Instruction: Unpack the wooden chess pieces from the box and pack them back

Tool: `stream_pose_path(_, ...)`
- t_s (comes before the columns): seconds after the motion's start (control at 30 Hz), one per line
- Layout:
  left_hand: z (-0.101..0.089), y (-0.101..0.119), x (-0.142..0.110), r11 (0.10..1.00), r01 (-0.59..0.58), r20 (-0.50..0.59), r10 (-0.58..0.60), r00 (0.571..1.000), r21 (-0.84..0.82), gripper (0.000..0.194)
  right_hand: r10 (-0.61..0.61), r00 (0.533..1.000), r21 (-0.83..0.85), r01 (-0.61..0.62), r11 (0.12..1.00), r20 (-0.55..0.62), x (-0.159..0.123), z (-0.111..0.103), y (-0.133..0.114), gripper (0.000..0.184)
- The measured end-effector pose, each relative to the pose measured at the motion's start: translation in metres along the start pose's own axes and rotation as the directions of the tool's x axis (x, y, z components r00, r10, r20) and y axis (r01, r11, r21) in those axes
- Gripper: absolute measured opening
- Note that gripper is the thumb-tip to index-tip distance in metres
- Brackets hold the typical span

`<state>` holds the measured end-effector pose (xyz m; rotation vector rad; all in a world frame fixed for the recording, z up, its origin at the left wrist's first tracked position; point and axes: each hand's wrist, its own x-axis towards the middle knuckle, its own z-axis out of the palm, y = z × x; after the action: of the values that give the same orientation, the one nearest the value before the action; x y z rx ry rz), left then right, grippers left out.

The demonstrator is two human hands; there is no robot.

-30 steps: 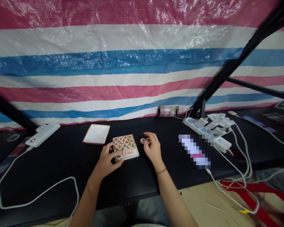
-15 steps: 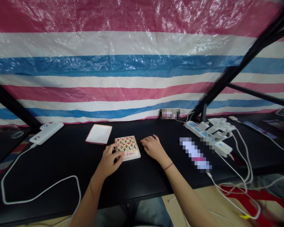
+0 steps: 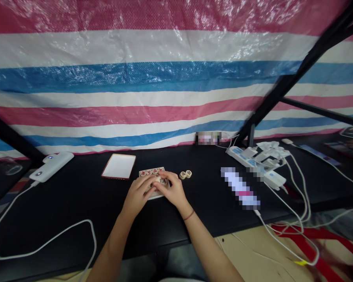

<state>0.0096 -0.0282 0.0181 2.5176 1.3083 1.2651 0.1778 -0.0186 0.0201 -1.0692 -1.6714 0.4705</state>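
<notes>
A shallow box [image 3: 156, 196] of round xiangqi pieces [image 3: 148, 172] with red and black characters lies beneath both hands. My left hand [image 3: 139, 192] reaches over the box from the left, its fingers curled in. From the right comes my right hand [image 3: 173, 188], with thumb and fingers bent towards the left fingertips. Between the fingertips of both hands shows a pale xiangqi piece [image 3: 158, 179]. Much of the box is hidden by the fingers. Just right of the right hand, loose xiangqi pieces [image 3: 185, 174] rest on the black table.
The box lid [image 3: 119, 166] lies inner side up, left of the box. A white power bank [image 3: 54, 166] with a cable is at the far left. A power strip [image 3: 255, 166] with chargers and a blurred-out phone [image 3: 239, 188] with a cable lie right. Behind hangs a striped sheet [image 3: 129, 113].
My right hand has moved left from the bare table onto the box and meets my left hand there. Loose pieces now show on the table where it was. The view has shifted slightly.
</notes>
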Motion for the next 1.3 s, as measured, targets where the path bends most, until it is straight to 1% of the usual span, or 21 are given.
stream_pose_path(0.1, 0.001, 0.001, -0.002, 1.0, 0.009, -0.016, -0.01, 1.0, -0.015, 0.027, -0.006, 0.999, 0.012, 0.006, 1.0, 0.049, -0.001, -0.003, 0.002, 0.029)
stream_pose_path(0.17, 0.0, 0.002, -0.004, 1.0, 0.027, -0.018, -0.028, 0.999, -0.006, 0.025, 0.021, 0.998, 0.014, -0.022, 1.0, 0.062, -0.002, -0.005, 0.003, 0.031)
stream_pose_path(0.27, -0.003, 0.004, -0.007, 0.998, 0.066, -0.027, -0.066, 0.997, 0.011, 0.02, 0.116, 0.993, 0.055, -0.116, 0.992, -0.003, -0.004, -0.009, 0.007, 0.033)
stream_pose_path(0.33, -0.007, 0.005, -0.008, 0.998, 0.069, -0.012, -0.069, 0.998, 0.005, 0.013, 0.181, 0.981, 0.104, -0.174, 0.979, -0.063, -0.004, -0.011, 0.011, 0.029)
stream_pose_path(0.43, -0.009, 0.007, -0.009, 0.998, 0.063, 0.077, -0.063, 0.995, 0.005, 0.005, 0.237, 0.964, 0.142, -0.22, 0.965, -0.116, -0.005, -0.013, 0.014, 0.026)
stream_pose_path(0.53, -0.009, 0.009, -0.009, 0.997, 0.06, 0.188, -0.07, 0.98, 0.055, 0.005, 0.231, 0.967, 0.149, -0.214, 0.966, -0.107, -0.006, -0.013, 0.013, 0.025)
stream_pose_path(0.7, -0.009, 0.01, -0.012, 0.99, 0.077, 0.241, -0.103, 0.965, 0.115, 0.01, 0.175, 0.984, 0.108, -0.171, 0.979, -0.022, -0.009, -0.014, 0.009, 0.028)
stream_pose_path(0.8, -0.008, 0.009, -0.014, 0.989, 0.086, 0.263, -0.116, 0.958, 0.123, 0.016, 0.104, 0.995, -0.011, -0.104, 0.995, 0.009, -0.013, -0.017, 0.005, 0.026)
stream_pose_path(0.9, -0.007, 0.009, -0.015, 0.985, 0.109, 0.236, -0.138, 0.962, 0.131, 0.021, 0.005, 0.998, -0.147, 0.004, 0.989, 0.066, -0.016, -0.016, 0.001, 0.032)
stream_pose_path(1.0, -0.007, 0.006, -0.018, 0.978, 0.157, 0.185, -0.181, 0.966, 0.14, 0.031, -0.079, 0.984, -0.246, 0.117, 0.962, 0.161, -0.017, -0.011, -0.003, 0.035)
stream_pose_path(1.13, -0.008, 0.002, -0.022, 0.968, 0.215, 0.157, -0.234, 0.96, 0.126, 0.042, -0.113, 0.946, -0.315, 0.211, 0.925, 0.303, -0.018, -0.006, -0.007, 0.031)
stream_pose_path(1.2, -0.008, 0.0, -0.024, 0.969, 0.22, 0.161, -0.237, 0.958, 0.115, 0.042, -0.11, 0.93, -0.332, 0.233, 0.914, 0.35, -0.019, -0.006, -0.01, 0.024)
stream_pose_path(1.3, -0.008, -0.001, -0.024, 0.975, 0.2, 0.183, -0.216, 0.959, 0.101, 0.032, -0.098, 0.919, -0.31, 0.228, 0.923, 0.382, -0.021, -0.006, -0.015, 0.013)
